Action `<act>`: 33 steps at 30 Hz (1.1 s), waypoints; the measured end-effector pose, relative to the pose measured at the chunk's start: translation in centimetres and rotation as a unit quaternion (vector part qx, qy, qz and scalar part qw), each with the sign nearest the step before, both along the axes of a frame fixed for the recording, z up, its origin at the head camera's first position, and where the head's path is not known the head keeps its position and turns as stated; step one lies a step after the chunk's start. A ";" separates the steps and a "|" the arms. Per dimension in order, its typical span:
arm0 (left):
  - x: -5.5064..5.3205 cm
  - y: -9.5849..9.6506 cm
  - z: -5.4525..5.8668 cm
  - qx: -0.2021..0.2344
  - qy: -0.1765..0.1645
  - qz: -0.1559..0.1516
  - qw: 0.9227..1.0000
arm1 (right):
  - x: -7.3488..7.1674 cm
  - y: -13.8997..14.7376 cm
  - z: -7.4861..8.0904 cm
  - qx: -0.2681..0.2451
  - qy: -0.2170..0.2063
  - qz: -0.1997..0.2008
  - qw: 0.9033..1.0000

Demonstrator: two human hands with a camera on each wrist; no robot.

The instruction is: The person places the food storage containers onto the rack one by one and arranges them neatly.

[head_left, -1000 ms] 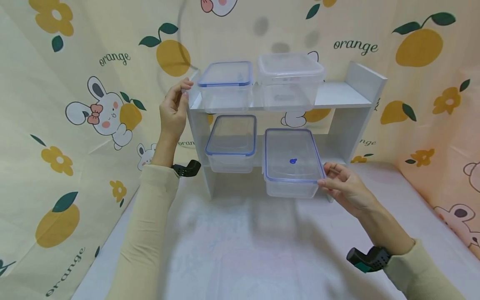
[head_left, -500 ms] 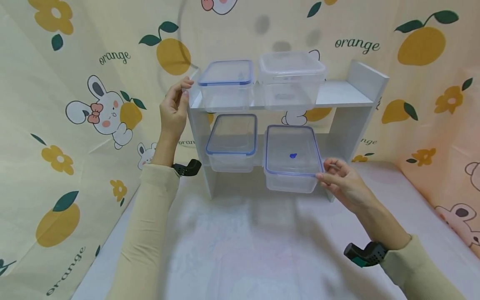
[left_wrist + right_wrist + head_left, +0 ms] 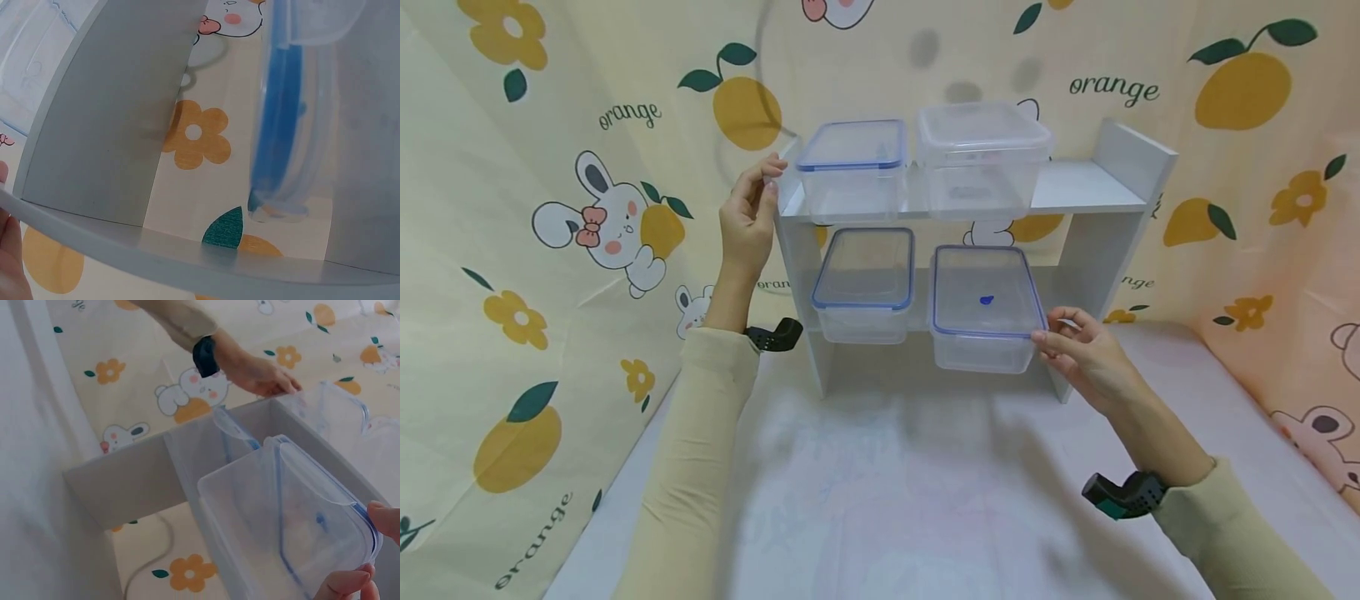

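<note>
My right hand pinches the front right corner of a clear lidded food container with a blue-edged lid and a blue mark on it. This container overlaps the right half of the middle level of a white two-tier shelf, its front end sticking out; the right wrist view shows thumb above, fingers below. My left hand holds the upper edge of the shelf's left side panel, thumb and fingers on either side of it. Beside the held container, another blue-rimmed container sits at left on the same level.
On the top level stand a blue-rimmed container at left and a taller clear-lidded container beside it. Behind the shelf hangs a patterned cloth. A white tabletop spreads in front.
My right hand has moved the container back toward the shelf, so it sits higher in the head view. My left hand has stayed on the side panel.
</note>
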State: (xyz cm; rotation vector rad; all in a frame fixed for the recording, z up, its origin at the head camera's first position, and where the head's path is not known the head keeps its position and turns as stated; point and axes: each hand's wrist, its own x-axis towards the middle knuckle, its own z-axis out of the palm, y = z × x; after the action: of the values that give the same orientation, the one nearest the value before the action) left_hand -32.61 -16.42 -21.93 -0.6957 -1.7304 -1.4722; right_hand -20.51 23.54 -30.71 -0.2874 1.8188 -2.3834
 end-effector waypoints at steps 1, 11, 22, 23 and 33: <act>0.0 0.0 0.0 0.001 0.000 0.000 1.000 | 0.0 0.0 0.0 -0.002 -0.003 -0.004 1.000; 0.1 0.1 0.2 0.009 -0.013 -0.003 1.000 | 0.2 -0.5 -0.1 -0.016 -0.010 -0.049 0.999; 0.1 0.1 0.1 0.002 -0.003 0.002 1.000 | 1.0 -1.9 -1.4 0.024 0.124 -0.127 0.984; 0.1 0.2 0.1 0.002 -0.003 0.002 1.000 | 1.1 -2.1 -1.5 0.026 0.137 -0.142 0.980; 0.2 0.1 0.0 0.009 0.002 -0.010 1.000 | 1.1 -3.2 -2.4 0.130 0.211 -0.256 0.934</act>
State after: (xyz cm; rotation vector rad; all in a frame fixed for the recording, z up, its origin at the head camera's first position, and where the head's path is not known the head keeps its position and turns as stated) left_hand -32.46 -16.29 -21.93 -0.7070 -1.7096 -1.4981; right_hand -19.36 20.29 -33.06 -0.3523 2.6654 -2.4833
